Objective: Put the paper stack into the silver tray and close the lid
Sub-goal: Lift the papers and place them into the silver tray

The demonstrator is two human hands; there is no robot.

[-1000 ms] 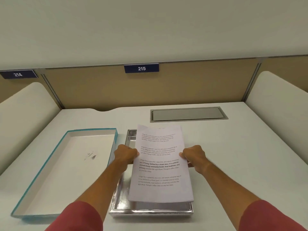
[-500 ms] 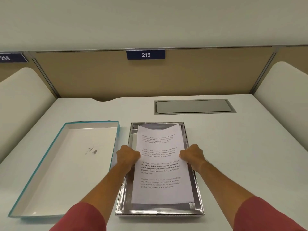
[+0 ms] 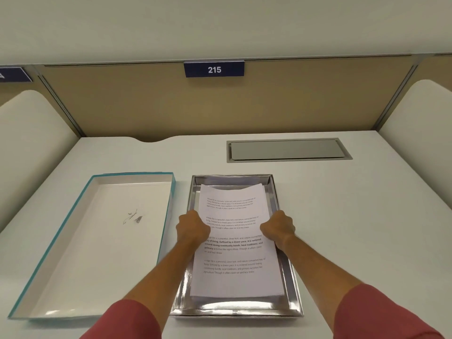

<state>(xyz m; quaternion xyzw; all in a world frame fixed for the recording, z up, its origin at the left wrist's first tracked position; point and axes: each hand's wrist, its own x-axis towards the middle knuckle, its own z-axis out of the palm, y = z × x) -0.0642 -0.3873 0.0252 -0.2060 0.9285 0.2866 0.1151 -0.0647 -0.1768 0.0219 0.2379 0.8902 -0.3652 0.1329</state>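
Observation:
A white paper stack (image 3: pixel 234 253) with printed paragraphs lies inside the silver tray (image 3: pixel 292 285), which sits on the desk in front of me. My left hand (image 3: pixel 192 227) grips the stack's left edge at mid-length. On the right edge, my right hand (image 3: pixel 278 227) grips it at the same height. The stack's far end bows up a little near the tray's back wall. The lid (image 3: pixel 97 241), teal outside and white inside, lies upside down on the desk just left of the tray.
A grey cable flap (image 3: pixel 288 150) is set into the white desk (image 3: pixel 354 216) behind the tray. Tan partition panels with a "215" sign (image 3: pixel 214 69) close the back. Rounded white dividers (image 3: pixel 29 148) stand at both sides.
Both hands have lowered the paper stack from above the tray down into it. The stack has slid forward so it sits within the tray's walls. The lid has not moved.

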